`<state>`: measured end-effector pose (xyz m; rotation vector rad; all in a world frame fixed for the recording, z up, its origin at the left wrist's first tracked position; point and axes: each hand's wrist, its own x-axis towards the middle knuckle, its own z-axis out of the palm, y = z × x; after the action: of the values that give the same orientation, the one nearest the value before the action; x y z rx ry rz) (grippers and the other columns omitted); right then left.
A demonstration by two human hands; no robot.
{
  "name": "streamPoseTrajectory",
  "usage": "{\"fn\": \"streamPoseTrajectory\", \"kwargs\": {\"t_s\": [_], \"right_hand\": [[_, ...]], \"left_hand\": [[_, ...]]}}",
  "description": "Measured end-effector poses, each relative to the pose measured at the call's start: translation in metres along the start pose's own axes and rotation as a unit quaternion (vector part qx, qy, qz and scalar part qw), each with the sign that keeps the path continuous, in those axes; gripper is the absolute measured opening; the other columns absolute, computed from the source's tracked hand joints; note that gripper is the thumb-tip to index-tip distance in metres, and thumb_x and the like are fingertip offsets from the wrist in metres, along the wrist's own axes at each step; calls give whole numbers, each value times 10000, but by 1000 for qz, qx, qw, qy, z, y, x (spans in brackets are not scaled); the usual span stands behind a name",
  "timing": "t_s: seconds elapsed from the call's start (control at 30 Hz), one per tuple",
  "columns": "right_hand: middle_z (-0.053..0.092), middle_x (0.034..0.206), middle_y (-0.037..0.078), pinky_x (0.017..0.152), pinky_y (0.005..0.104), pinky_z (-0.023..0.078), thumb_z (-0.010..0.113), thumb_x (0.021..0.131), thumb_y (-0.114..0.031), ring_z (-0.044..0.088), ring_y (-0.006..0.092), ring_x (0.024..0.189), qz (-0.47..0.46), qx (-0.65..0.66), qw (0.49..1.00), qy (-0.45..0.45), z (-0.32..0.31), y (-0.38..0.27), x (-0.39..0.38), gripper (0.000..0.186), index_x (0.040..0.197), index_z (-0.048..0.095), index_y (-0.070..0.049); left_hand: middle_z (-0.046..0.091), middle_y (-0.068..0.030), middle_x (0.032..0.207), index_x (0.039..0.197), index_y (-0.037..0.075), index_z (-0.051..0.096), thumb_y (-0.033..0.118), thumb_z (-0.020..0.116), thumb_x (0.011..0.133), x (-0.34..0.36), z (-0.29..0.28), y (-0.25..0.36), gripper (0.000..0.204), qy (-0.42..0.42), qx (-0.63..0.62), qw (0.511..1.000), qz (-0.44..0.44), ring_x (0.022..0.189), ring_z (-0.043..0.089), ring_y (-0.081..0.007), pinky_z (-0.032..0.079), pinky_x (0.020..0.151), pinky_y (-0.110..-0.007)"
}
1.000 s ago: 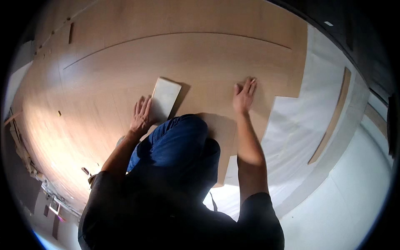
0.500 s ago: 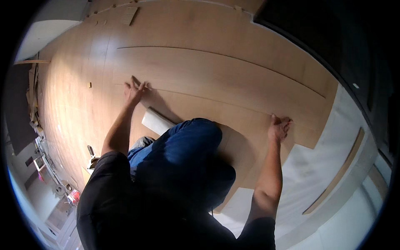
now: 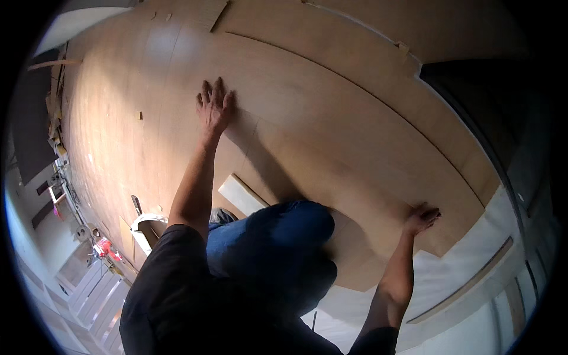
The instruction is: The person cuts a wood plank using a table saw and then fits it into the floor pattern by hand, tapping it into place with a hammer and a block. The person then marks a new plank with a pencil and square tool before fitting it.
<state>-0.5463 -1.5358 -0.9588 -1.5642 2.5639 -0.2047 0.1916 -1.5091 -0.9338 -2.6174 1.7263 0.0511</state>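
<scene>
A long light wood-look floor plank (image 3: 337, 112) lies crosswise in front of me, a dark line running along its far edge. My left hand (image 3: 215, 107) rests palm down by the plank's left part, fingers spread and holding nothing. Toward the right end, my right hand (image 3: 422, 219) lies on the plank near its near side, with the arm stretched out and the fingers extended. Beside my bent knee sits a pale, bar-shaped block (image 3: 241, 195), which neither hand touches.
White underlay sheet (image 3: 449, 266) shows at the right past the stepped plank ends, with a thin wood strip (image 3: 467, 284) on it. A small offcut (image 3: 141, 115) lies left on the laid floor. A dark-handled tool (image 3: 136, 205) and a red tool (image 3: 106, 248) are at lower left.
Both hands have gone from gripping at the plank's near edge to lying on top, fingers stretched out. The right hand has shifted right. My view has turned and moved.
</scene>
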Motion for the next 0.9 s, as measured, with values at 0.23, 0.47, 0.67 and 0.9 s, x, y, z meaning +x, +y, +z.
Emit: {"fn": "streamPoseTrajectory", "kwargs": {"t_s": [0.23,0.47,0.67,0.9], "right_hand": [[411,1501,261,1110,510,317,415,1044,-444,398,415,1372,-59,-69,984,155,18,-1,12,640,1451,409,50],[416,1515,212,1146,489,304,370,1058,-435,376,386,1400,-24,-36,989,144,18,-24,26,600,1463,427,4],[414,1509,236,1148,504,301,343,1056,-420,373,399,1403,-42,-24,989,140,22,-20,19,599,1440,445,28],[423,1506,229,1143,487,298,380,1052,-436,364,393,1412,-25,-24,992,121,15,-13,26,613,1458,422,20]], "left_hand": [[193,-206,1623,1563,172,298,464,368,1007,15,14,24,632,22,-20,991,-131,1477,158,-445,108,1194,-552],[201,-226,1614,1561,160,305,450,394,1001,21,15,21,637,27,-34,990,-131,1473,158,-444,105,1187,-572],[212,-231,1607,1558,164,321,480,387,993,25,14,19,650,34,-47,990,-127,1476,150,-448,103,1191,-569],[183,-217,1626,1576,165,278,484,362,1020,22,15,26,646,9,-45,993,-113,1497,126,-430,94,1196,-562]]}}
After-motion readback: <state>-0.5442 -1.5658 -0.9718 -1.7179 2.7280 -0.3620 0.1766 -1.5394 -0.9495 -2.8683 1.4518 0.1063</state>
